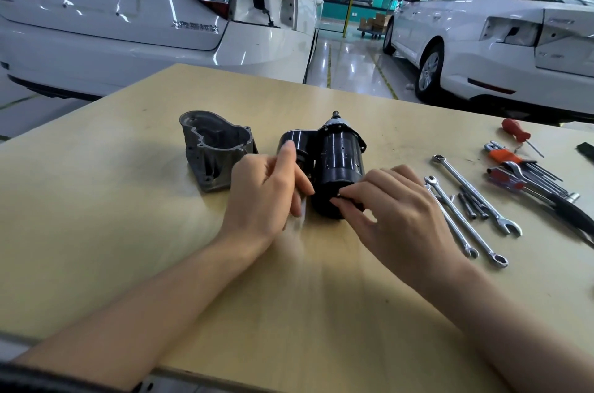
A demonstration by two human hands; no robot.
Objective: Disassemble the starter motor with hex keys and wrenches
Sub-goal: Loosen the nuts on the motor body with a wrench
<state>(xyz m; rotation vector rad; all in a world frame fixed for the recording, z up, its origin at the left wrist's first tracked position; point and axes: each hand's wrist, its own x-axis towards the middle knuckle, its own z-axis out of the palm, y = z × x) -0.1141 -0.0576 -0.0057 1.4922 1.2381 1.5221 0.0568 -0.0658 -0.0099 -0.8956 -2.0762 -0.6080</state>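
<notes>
The black starter motor (pixel 340 161) lies on the wooden table (pixel 128 215), its shaft pointing away from me. My left hand (pixel 266 190) holds its smaller solenoid cylinder, thumb on top. My right hand (pixel 392 199) pinches a small dark part at the motor's near end cap with its fingertips. The grey cast nose housing (pixel 215 151) stands apart to the left of the motor.
Three combination wrenches (pixel 463 212) and several long bolts (pixel 472 203) lie right of the motor. Farther right are a hex key set (pixel 527 174) and a red-handled screwdriver (pixel 516 130). Two white cars (pixel 498 39) stand beyond the table's far edge.
</notes>
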